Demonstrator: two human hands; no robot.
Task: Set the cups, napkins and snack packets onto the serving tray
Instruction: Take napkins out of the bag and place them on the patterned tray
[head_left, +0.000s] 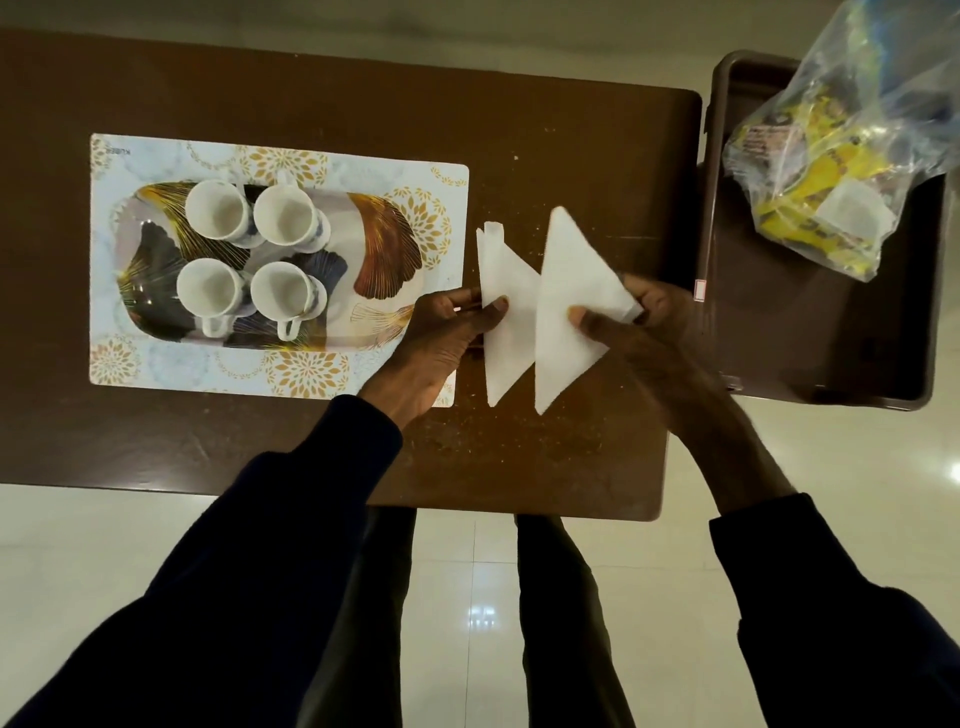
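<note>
Several white cups (283, 215) stand upright on the patterned serving tray (384, 249), which lies on a floral placemat (291, 369) at the table's left. Two white napkins are folded into triangles just right of the mat. My left hand (441, 338) pinches the left napkin (506, 312) with thumb on top. My right hand (649, 322) grips the right napkin (571, 291) at its right corner. Yellow snack packets sit inside a clear plastic bag (831, 171) at the upper right.
The brown table (322, 98) ends just right of the napkins. Beside it stands a dark brown bin (810, 332) holding the plastic bag. Crumbs dot the table near its front edge. Pale tiled floor lies below.
</note>
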